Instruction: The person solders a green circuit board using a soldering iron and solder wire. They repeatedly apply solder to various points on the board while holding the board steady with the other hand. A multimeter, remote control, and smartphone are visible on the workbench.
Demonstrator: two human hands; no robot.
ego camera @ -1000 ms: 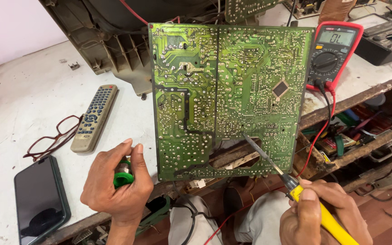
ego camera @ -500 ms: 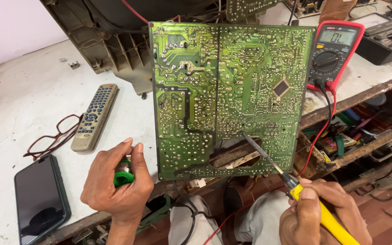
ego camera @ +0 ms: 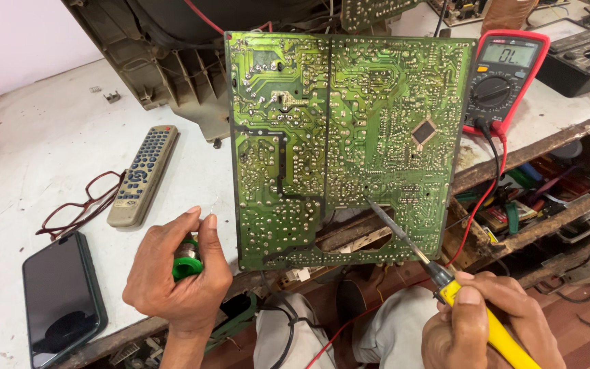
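A large green circuit board (ego camera: 308, 102) stands tilted with its solder side towards me, leaning on the back of an old television set (ego camera: 172, 68). My right hand (ego camera: 493, 328) grips a yellow-handled soldering iron (ego camera: 493, 331); its thin metal tip rests on the board's lower middle. My left hand (ego camera: 175, 280) is closed around a small green spool (ego camera: 187, 268) at the bench's front edge, just left of the board.
A grey remote control (ego camera: 141, 174), red-framed glasses (ego camera: 80, 205) and a dark phone (ego camera: 59, 297) lie on the white bench (ego camera: 56, 130) at left. A red multimeter (ego camera: 503, 78) with leads sits at right, above cluttered wooden shelves (ego camera: 534, 198).
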